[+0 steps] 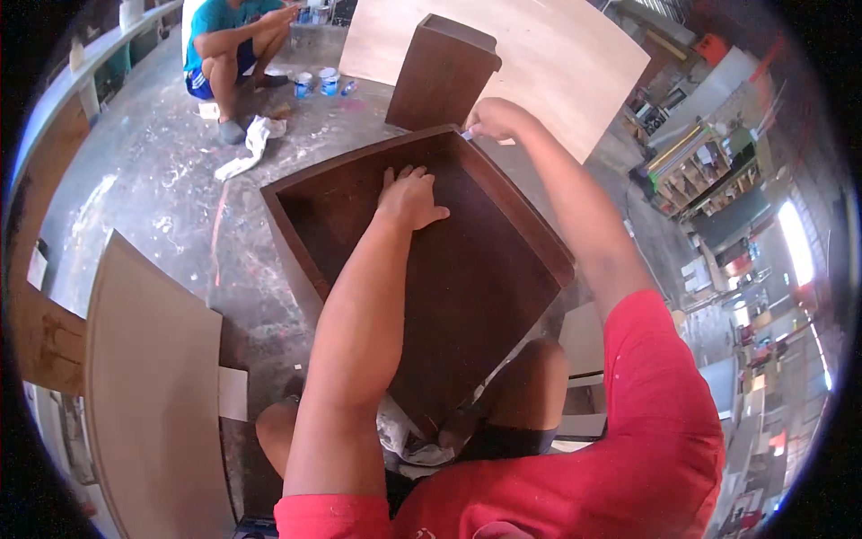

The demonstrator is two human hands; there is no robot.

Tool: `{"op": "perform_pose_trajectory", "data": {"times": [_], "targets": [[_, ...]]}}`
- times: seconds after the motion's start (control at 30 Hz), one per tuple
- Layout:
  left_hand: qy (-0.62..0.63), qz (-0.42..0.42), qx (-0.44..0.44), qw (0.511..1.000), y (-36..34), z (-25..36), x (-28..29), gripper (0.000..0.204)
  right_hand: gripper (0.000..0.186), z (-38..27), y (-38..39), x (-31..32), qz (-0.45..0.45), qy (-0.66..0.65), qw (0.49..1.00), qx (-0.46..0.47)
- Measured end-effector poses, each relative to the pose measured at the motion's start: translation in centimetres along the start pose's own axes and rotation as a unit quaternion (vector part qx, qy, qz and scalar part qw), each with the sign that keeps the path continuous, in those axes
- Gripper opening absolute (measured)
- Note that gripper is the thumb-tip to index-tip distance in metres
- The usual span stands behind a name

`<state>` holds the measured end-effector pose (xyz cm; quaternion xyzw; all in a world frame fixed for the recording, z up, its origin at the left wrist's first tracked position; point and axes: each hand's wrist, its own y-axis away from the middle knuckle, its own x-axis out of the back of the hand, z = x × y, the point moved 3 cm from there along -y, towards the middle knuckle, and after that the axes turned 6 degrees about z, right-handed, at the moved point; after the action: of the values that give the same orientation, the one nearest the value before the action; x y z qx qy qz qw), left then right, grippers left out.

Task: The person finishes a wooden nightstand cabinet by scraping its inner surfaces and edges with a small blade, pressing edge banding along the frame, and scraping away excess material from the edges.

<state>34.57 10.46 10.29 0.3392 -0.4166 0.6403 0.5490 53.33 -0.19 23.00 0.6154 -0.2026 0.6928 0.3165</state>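
A dark brown wooden drawer [467, 260] stands tilted in front of me, its open inside turned up toward me. My left hand [411, 198] lies spread on the inner face of its bottom panel, near the far wall. At the far right corner, my right hand [494, 119] is closed with its fingertips against the outer edge of the rim. Something small and pale shows at those fingertips, too small to name. Part of the drawer's near end is hidden by my left forearm.
Beyond it stands another dark brown drawer-like box [440, 76] before a pale wooden board [575, 54]. A person [235, 45] squats at the far left by small paint cans [329, 82]. A white rag [251, 148] lies on the stained floor; a pale panel [153, 386] stands near left.
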Motion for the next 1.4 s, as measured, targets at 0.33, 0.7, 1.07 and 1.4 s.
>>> {"op": "perform_pose_trajectory", "data": {"times": [0.33,0.7,1.07,1.4], "targets": [[0.007,0.034,-0.024,0.999,-1.6,3.0,-0.1,0.075,0.019,9.3,-12.0,-4.6,-0.219,0.117,0.966,-0.068],[-0.013,0.016,0.013,1.0,-0.3,0.8,-0.9,0.068,0.018,-0.6,-8.5,-1.9,-0.191,0.202,0.958,-0.066],[-0.005,0.027,0.013,1.0,0.1,0.8,-0.6,0.063,0.016,-2.9,-7.8,-0.9,-0.207,0.217,0.952,-0.061],[-0.014,0.005,0.021,1.0,0.1,0.3,-0.6,0.066,0.018,-3.7,-9.3,-2.0,-0.23,0.27,0.935,-0.009]]}}
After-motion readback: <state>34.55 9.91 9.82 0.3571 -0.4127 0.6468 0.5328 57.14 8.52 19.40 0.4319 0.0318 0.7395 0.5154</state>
